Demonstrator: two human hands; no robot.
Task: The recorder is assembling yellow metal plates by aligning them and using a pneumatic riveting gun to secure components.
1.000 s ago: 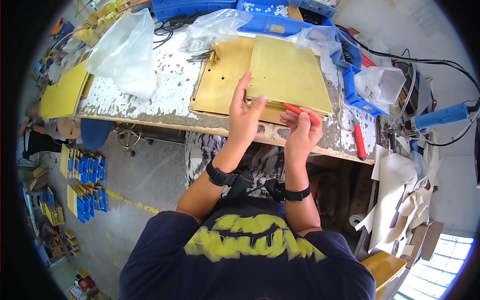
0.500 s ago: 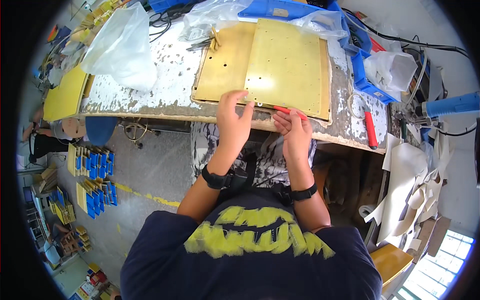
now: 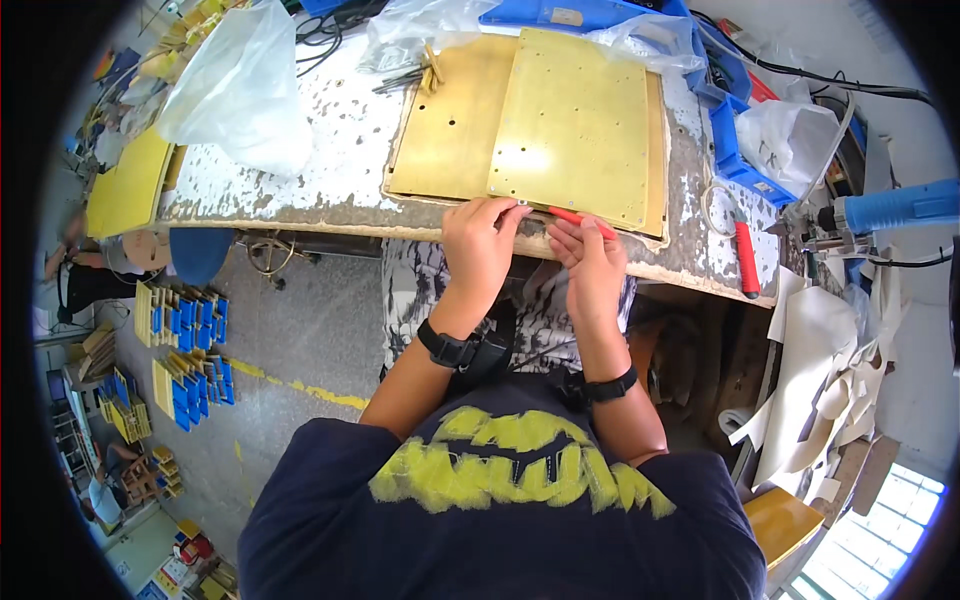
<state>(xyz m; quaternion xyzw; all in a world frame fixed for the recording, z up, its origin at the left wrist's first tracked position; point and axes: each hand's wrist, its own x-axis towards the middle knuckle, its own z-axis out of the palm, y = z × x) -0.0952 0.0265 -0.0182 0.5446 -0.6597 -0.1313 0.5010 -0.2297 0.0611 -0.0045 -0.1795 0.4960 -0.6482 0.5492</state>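
Note:
A yellow board [image 3: 575,110] dotted with small holes lies over a second yellow board [image 3: 448,125] at the front of the worktable. At its near edge my left hand [image 3: 478,245] pinches, thumb against fingertips; a tiny pale bit shows there, too small to name. My right hand [image 3: 590,262] holds a slim red tool [image 3: 570,214] between thumb and fingers, its end pointing left toward my left fingertips. The tool's kind cannot be made out.
A red-handled tool [image 3: 746,260] rests at the table's right edge, near a blue-handled device [image 3: 895,208] on a stand. Blue bins [image 3: 745,165] stand behind. A clear plastic bag [image 3: 240,95] and thin dark rods [image 3: 400,80] lie to the left.
My left hand's thumb and fingers have closed from a spread pose into a pinch at the board's near edge. My right hand and the red tool have barely moved.

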